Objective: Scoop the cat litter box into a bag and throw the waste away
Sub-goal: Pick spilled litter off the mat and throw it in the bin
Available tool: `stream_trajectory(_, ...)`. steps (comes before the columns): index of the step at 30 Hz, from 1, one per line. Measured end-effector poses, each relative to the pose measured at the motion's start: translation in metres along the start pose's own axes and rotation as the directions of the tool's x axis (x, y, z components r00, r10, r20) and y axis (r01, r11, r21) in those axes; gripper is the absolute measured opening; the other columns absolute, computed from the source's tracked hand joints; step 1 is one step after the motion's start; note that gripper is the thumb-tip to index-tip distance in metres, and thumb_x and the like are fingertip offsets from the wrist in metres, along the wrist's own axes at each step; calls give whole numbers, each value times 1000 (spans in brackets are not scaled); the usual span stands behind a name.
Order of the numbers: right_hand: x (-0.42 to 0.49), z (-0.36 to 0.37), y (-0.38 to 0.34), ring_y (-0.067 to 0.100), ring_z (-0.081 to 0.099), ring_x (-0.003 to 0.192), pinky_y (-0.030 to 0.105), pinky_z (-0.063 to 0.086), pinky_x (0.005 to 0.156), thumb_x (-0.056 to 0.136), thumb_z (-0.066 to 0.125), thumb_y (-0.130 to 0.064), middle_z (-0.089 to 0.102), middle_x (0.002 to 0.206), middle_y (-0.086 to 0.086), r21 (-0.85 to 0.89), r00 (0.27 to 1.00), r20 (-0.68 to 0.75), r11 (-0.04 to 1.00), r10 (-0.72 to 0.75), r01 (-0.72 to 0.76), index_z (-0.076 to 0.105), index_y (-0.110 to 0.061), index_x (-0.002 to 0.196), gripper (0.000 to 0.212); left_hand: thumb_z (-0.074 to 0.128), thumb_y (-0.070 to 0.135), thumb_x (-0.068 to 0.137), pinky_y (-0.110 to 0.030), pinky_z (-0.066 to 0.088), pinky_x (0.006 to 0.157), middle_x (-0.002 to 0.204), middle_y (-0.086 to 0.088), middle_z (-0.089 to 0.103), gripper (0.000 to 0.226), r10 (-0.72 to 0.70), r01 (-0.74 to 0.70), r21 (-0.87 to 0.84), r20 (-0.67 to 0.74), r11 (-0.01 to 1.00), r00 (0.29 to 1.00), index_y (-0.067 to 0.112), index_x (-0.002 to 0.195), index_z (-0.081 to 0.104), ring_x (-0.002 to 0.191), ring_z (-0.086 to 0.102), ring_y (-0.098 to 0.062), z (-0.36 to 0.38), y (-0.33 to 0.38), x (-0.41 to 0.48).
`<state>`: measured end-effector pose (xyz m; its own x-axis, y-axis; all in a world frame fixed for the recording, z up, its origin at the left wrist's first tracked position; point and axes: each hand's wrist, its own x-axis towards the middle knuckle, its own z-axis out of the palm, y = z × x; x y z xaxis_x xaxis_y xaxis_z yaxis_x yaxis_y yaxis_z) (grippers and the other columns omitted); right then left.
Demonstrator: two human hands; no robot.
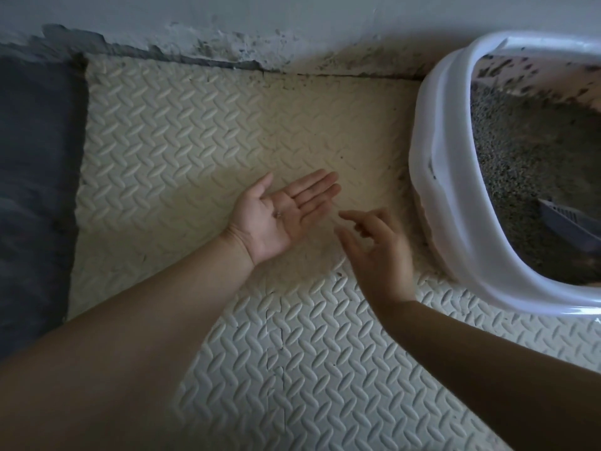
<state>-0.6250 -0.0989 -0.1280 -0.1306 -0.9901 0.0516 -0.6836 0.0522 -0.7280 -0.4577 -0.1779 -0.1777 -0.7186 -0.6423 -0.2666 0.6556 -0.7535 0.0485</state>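
Fingers (317, 190) of my left hand (279, 219) lie straight and released, palm up, with a few grey crumbs (278, 214) resting in the palm. My right hand (377, 252) hangs just beside it at four o'clock, its fingers loosely curled and grasping nothing I can see. The litter box (422, 177) sits near both hands at three o'clock on the foam mat (211, 125). A grey scoop (566, 222) lies in its litter (527, 151), apart from my fingers.

No legible text, labels or numbers anywhere.
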Motion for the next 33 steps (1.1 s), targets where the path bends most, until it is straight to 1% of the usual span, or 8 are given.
stream_trajectory(6,-32,-17,38,10,53,86,21,45,77,82,72,-35,54,90,-9,-140,989,148,990,21,0,74,-25,106,26,18,49,95,-39,29,114,149,-19,35,72,-45,45,15,14,999,999,-5,140,38,140,31,-30,-15,4,-19)
stream_trajectory(12,-50,-5,33,7,48,93,3,31,84,74,80,-27,55,93,-9,-171,997,-1,983,75,-74,77,-24,91,18,16,53,95,-39,27,115,150,-18,35,76,-61,60,8,30,998,998,-4,140,39,141,29,-29,-18,3,-22)
stream_trajectory(16,-52,3,29,6,46,93,2,31,83,75,79,-26,55,92,-12,-147,989,-76,980,126,-136,78,-22,83,9,15,54,95,-39,28,114,149,-18,35,78,-59,59,-6,30,998,998,-4,139,40,140,30,-29,-19,4,-22)
stream_trajectory(19,-51,5,29,7,46,91,9,36,78,78,77,-23,56,89,-10,-224,997,-55,973,52,-63,76,-19,82,6,16,54,95,-39,29,114,149,-18,36,78,-61,62,-22,47,998,997,-5,139,40,140,31,-30,-19,4,-23)
stream_trajectory(24,-48,11,30,13,52,82,35,52,69,80,74,-17,59,85,-3,-318,998,3,946,-65,63,71,-13,81,6,14,55,95,-38,32,113,148,-17,38,78,-39,39,-5,26,999,999,-4,138,43,138,35,-29,-16,3,-23)
stream_trajectory(26,-42,14,20,16,54,80,40,52,70,80,72,-17,58,84,-3,-247,998,-30,968,-51,42,69,-13,81,5,15,53,96,-38,34,111,146,-17,42,76,0,1,36,-19,999,1000,-3,136,45,135,40,-29,-12,0,-22)
stream_trajectory(29,-24,24,-14,13,54,80,38,50,71,84,67,-24,57,85,-7,-89,994,-95,995,-57,48,68,-17,84,8,18,53,95,-39,38,107,143,-17,46,74,40,-38,37,-58,999,998,-3,133,47,133,43,-29,-6,-5,-19)
stream_trajectory(33,-7,47,-52,14,52,80,39,48,73,84,65,-33,56,84,-7,-26,997,-64,999,-41,40,69,-18,84,15,14,51,94,-43,39,103,146,-15,41,74,23,-21,57,-33,998,999,-2,140,38,132,42,-26,4,-11,-15)
